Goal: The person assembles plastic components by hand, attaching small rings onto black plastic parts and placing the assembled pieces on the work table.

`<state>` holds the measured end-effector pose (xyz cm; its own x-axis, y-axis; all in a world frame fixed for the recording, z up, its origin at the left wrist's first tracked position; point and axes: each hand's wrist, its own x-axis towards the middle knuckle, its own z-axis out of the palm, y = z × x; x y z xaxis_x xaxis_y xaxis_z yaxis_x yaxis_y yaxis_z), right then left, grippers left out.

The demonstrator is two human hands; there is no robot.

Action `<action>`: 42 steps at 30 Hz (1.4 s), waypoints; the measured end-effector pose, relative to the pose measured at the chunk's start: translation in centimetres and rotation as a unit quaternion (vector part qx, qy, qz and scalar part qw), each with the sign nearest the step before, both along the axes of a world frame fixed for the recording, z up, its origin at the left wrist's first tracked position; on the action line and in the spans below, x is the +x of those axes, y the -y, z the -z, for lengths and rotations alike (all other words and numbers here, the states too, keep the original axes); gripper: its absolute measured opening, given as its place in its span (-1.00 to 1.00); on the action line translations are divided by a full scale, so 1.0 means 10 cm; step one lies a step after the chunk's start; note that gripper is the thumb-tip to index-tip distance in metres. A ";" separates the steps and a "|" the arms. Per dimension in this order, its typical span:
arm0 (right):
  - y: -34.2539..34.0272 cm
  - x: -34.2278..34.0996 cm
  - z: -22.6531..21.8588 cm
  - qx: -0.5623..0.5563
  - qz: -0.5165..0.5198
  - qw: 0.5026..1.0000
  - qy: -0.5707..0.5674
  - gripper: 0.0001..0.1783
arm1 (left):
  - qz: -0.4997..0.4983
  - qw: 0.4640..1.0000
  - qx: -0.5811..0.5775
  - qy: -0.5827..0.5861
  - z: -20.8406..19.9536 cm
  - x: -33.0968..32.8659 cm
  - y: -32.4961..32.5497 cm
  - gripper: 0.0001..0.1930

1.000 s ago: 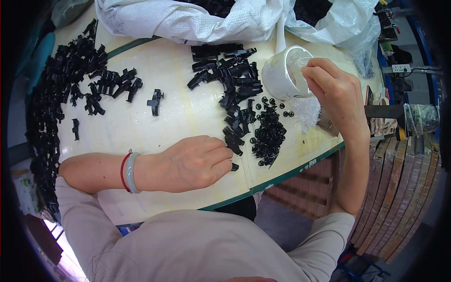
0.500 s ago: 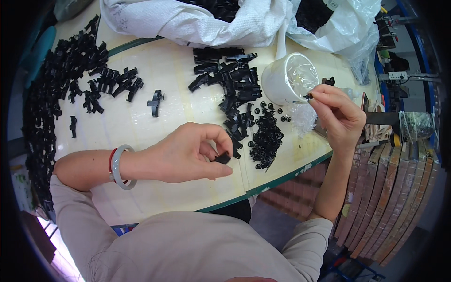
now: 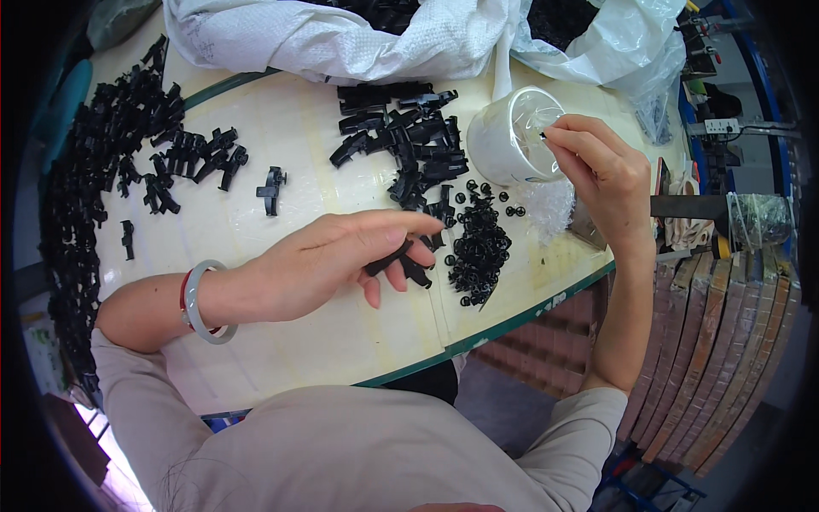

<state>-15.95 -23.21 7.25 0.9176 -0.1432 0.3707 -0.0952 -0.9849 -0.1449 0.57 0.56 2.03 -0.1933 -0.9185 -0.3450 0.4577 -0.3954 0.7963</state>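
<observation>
Gripping one black clip (image 3: 394, 258), left hand (image 3: 341, 256) fingers closed; right hand (image 3: 601, 166) pinching one small black piece (image 3: 543, 135).

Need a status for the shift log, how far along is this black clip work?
Looks done: a big heap of black clips sits at the table's left. In hand: the left hand holds one black clip; the right hand pinches a tiny piece at the white cup. Left: the pile of clips and small black rings.

Bright even light overhead, soft shadows under the hands, sharp centre, edges bent and darkened by fisheye
</observation>
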 end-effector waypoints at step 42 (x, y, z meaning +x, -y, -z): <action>-1.31 -0.19 0.55 0.422 0.039 0.880 0.215 -0.73 | -0.011 0.996 0.009 -0.091 0.06 0.01 -0.01 -0.72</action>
